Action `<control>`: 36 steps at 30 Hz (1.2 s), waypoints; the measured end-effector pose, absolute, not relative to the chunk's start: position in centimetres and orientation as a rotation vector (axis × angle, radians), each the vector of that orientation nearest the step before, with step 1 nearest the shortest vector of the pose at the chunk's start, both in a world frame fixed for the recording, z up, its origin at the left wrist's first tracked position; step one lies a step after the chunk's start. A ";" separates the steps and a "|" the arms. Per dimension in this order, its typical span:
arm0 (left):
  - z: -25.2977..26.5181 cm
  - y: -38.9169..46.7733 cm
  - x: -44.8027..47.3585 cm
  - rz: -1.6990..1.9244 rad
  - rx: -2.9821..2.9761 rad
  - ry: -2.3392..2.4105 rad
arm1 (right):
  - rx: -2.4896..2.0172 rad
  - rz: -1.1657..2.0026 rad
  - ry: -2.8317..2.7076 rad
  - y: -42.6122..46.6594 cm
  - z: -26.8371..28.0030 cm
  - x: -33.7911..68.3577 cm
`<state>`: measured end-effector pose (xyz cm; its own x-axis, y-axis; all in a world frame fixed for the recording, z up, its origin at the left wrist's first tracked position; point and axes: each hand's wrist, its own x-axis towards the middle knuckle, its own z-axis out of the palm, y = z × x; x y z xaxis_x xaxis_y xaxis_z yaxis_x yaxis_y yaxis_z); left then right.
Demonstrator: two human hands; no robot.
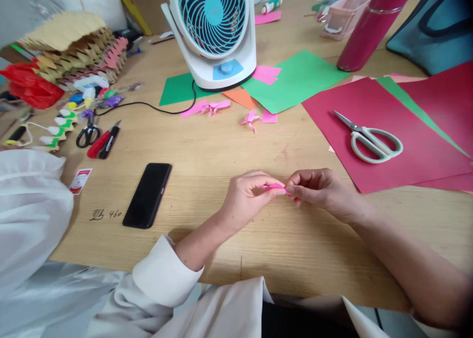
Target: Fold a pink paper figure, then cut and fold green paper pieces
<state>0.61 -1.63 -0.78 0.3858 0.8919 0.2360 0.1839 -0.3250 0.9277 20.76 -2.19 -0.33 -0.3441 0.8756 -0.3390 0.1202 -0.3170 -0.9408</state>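
My left hand (246, 200) and my right hand (322, 192) meet over the wooden table (221, 146), both pinching a small pink folded paper piece (275, 187) between their fingertips. The paper is mostly hidden by the fingers. A black phone (148, 195) lies flat to the left of my left hand. White-handled scissors (371, 140) rest on a dark red paper sheet (384, 131) beyond my right hand.
A white and blue desk fan (214, 32) stands at the back, with green paper (295, 82), pink scraps and small pink folded figures (250, 119) near it. Black scissors (87, 133), a red cutter, paper crafts (74, 47) sit at the left; a magenta bottle (373, 25) at back right.
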 end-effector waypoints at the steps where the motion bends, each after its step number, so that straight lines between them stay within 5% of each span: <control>1: -0.8 -1.6 0.6 0.985 1.733 0.951 | -1.319 1.712 -1.349 -2.2 -0.3 20.7; 36: -0.3 -1.8 1.2 0.832 1.493 0.962 | -1.235 1.770 -1.329 -2.2 -0.4 20.8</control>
<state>1.19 -1.82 -0.32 0.4193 0.9078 -0.0073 0.1232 -0.0489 0.9912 20.78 -2.23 -0.44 -0.3891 0.8635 -0.3210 0.0675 -0.3208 -0.9447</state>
